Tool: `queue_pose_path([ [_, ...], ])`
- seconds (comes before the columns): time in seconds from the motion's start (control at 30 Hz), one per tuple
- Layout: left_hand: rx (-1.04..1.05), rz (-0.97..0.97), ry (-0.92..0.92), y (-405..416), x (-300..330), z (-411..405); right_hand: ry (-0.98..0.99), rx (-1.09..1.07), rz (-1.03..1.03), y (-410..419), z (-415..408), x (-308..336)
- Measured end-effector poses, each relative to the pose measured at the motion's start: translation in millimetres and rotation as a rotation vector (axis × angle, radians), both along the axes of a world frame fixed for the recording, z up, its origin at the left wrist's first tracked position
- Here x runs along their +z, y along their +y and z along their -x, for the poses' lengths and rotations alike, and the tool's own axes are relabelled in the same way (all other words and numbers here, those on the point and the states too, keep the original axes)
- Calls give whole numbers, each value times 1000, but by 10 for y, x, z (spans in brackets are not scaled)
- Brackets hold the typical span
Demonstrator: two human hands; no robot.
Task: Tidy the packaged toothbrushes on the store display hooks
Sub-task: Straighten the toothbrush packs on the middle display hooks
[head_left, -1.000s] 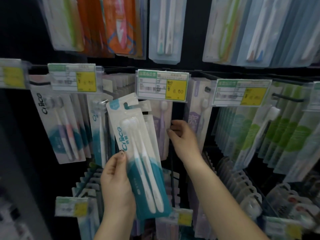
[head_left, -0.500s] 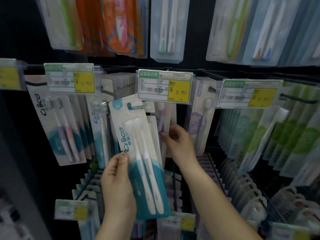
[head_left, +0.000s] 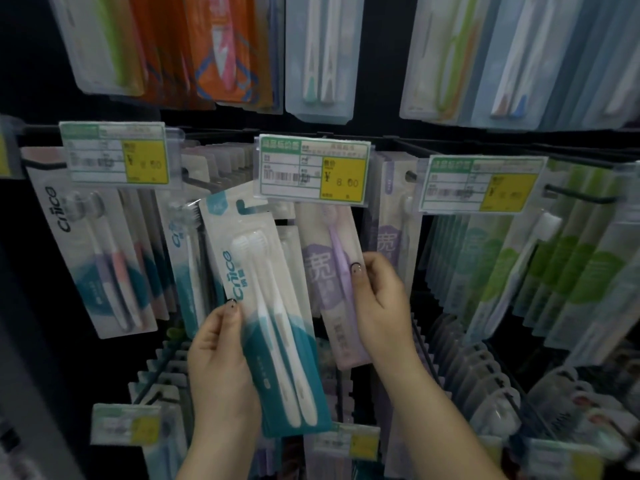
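Note:
My left hand [head_left: 221, 362] grips a teal-and-white twin toothbrush pack [head_left: 266, 306] by its lower left edge, off the hooks and tilted, its hang hole near the middle price tag [head_left: 313, 168]. My right hand [head_left: 379, 299] pinches the right edge of a purple single toothbrush pack [head_left: 329, 271] that hangs under that tag. More purple packs [head_left: 389, 216] hang behind it on a black hook [head_left: 411, 175].
A pink-and-purple twin pack [head_left: 93, 251] and teal packs [head_left: 183, 258] hang at left, green packs [head_left: 554, 271] at right. Upper rows of packs [head_left: 318, 53] hang overhead. Lower hooks with packs [head_left: 485, 386] and a price tag [head_left: 126, 424] stick out below my hands.
My right hand has taken the front purple pack by its edge and drawn it out to the left and forward. The teal pack in my left hand has stayed about where it was.

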State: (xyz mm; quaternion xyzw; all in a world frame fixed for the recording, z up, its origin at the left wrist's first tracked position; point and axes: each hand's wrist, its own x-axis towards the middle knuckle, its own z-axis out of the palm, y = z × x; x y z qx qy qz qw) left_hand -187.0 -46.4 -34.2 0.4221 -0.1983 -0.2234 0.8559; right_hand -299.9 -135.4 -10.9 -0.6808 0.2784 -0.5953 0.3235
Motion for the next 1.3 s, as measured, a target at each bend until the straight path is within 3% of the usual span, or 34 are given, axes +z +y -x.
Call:
queue_pose_path([
  [0.47, 45, 50, 50, 171, 1, -108, 91, 91, -16, 422, 441, 187],
  [0.83, 98, 99, -35, 300, -7, -190, 44, 245, -179, 578, 543, 289],
  [1.0, 105, 69, -140, 283, -73, -190, 55, 185, -145, 596, 651, 213],
  [1.3, 94, 17, -169, 205, -183, -174, 68, -82, -138, 484, 954, 57],
])
